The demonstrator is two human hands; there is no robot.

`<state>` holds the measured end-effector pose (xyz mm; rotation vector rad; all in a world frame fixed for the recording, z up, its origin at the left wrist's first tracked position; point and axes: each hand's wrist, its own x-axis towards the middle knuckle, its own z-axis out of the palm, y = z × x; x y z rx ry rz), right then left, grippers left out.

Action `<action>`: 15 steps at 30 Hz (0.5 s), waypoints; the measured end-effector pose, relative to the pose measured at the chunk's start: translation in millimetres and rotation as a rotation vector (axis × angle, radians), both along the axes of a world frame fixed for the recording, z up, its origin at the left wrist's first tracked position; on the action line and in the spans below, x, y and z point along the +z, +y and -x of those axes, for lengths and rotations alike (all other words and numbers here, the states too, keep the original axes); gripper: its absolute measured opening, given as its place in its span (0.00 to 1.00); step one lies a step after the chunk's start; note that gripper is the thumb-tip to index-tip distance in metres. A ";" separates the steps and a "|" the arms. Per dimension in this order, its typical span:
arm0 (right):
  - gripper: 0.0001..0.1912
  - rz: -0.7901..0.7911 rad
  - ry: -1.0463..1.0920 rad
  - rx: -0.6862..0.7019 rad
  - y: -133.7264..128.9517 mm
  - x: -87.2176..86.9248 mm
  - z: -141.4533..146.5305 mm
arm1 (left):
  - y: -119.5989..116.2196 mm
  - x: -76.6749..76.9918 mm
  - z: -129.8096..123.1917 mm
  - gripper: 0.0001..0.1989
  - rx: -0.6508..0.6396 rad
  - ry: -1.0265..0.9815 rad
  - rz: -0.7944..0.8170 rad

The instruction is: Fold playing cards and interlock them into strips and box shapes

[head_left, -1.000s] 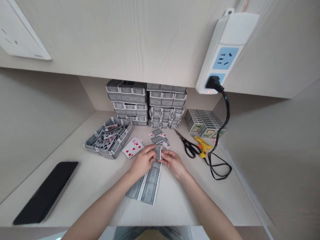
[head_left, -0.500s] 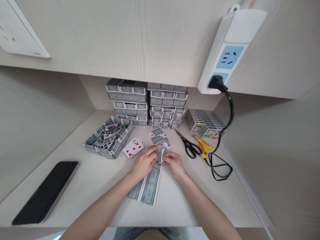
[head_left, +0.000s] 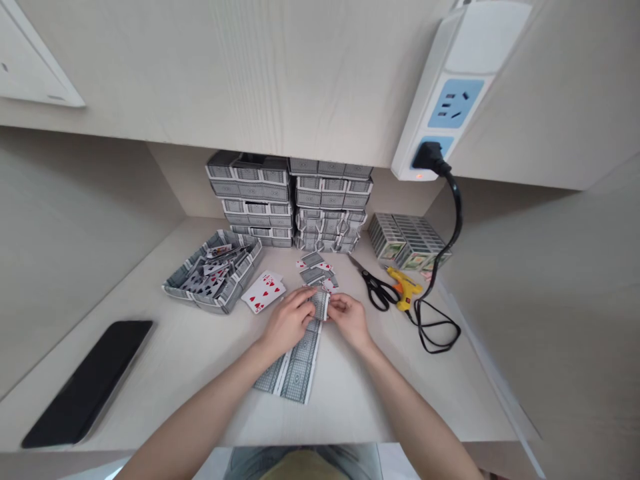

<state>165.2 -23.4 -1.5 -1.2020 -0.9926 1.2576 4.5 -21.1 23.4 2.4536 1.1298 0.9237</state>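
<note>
A long panel of joined grey-backed playing cards (head_left: 299, 368) lies on the desk in front of me. At its far end, my left hand (head_left: 291, 320) presses and grips a card piece with bent fingers. My right hand (head_left: 350, 320) pinches the right edge of that same card piece (head_left: 321, 305), which has a white border strip. Just beyond my hands are loose cards (head_left: 314, 267), some face down. Left of them lie face-up heart cards (head_left: 263, 292). A tray made of cards (head_left: 225, 303) holds many loose cards.
Black scissors (head_left: 380, 291) and a yellow glue gun (head_left: 406, 288) with a looping cord lie right. Card-built boxes (head_left: 257, 193) are stacked behind, beside packed decks (head_left: 413, 243). A black phone-like slab (head_left: 87, 383) lies left; a power strip (head_left: 457, 100) hangs above.
The camera view has shifted slightly. The card piece between my hands now shows more of its white-edged right side, and my right hand's fingers have moved a little along it.
</note>
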 end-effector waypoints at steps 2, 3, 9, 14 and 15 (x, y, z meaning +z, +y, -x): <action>0.09 -0.018 -0.051 0.016 0.3 0.1 -1.0 | 0.1 -1.0 -0.6 0.10 -0.004 -0.011 0.013; 0.07 -0.021 -0.063 0.035 0.1 1.4 -1.1 | 0.2 -1.2 -0.8 0.11 -0.007 -0.017 0.021; 0.12 0.054 0.098 0.162 -3.9 19.6 -3.7 | 1.4 1.8 0.9 0.10 -0.003 -0.021 0.031; 0.15 0.113 0.221 0.179 -4.8 20.9 -5.9 | 3.1 1.1 3.9 0.10 0.020 -0.006 -0.008; 0.15 0.124 0.227 0.169 -4.6 19.5 -5.8 | 3.1 0.5 4.0 0.10 0.023 0.000 -0.017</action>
